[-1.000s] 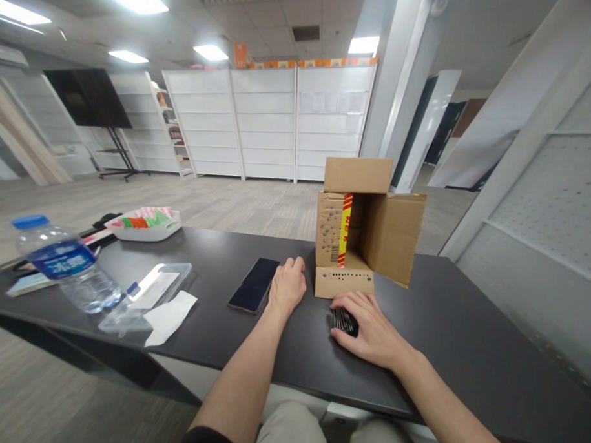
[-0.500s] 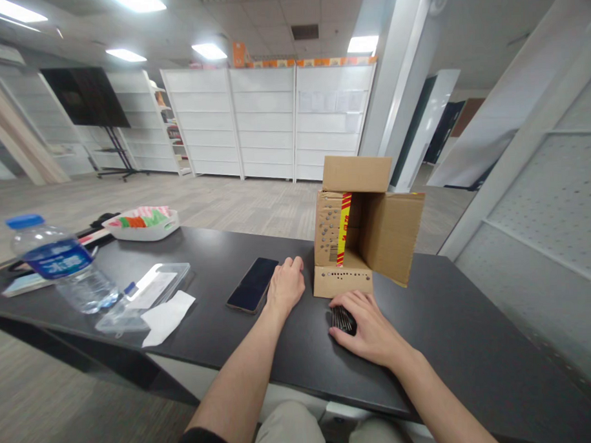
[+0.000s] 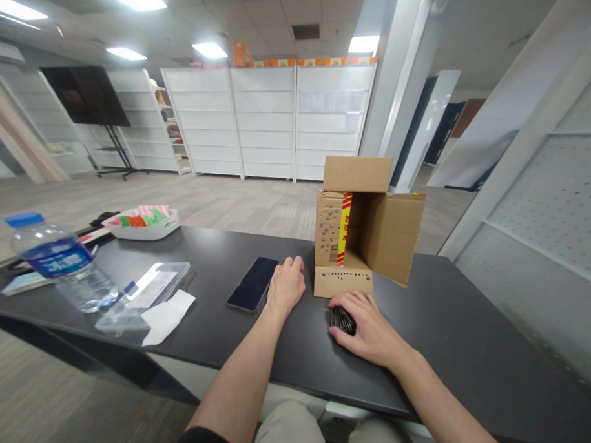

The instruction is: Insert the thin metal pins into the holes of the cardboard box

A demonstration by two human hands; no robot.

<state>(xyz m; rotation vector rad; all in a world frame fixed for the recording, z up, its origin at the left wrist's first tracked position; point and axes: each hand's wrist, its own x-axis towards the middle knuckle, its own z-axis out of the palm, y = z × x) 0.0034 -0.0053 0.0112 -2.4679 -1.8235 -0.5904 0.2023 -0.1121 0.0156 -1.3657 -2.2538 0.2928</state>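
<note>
My left hand (image 3: pixel 288 285) rests on the dark table with its fingers curled under. Whatever may be in its palm is hidden. Just left of it lies a phone (image 3: pixel 253 285), screen dark. My right hand (image 3: pixel 367 322) curves around a dark ribbed object (image 3: pixel 342 319) with thin pale lines, flat on the table, thumb on the near side and fingers on the far side. Directly beyond that hand stands an open cardboard box (image 3: pixel 329 230) facing me, with yellow-and-red tape. Its side panel and front flap (image 3: pixel 343 281) have several holes or dark spots.
A water bottle (image 3: pixel 59 262) with a blue cap stands at the left. Near it are a clear plastic case (image 3: pixel 174 287), a piece of white paper (image 3: pixel 169 317) and a white basket (image 3: pixel 145 232) of colourful packets. The table's front edge (image 3: pixel 331 396) runs before my knees.
</note>
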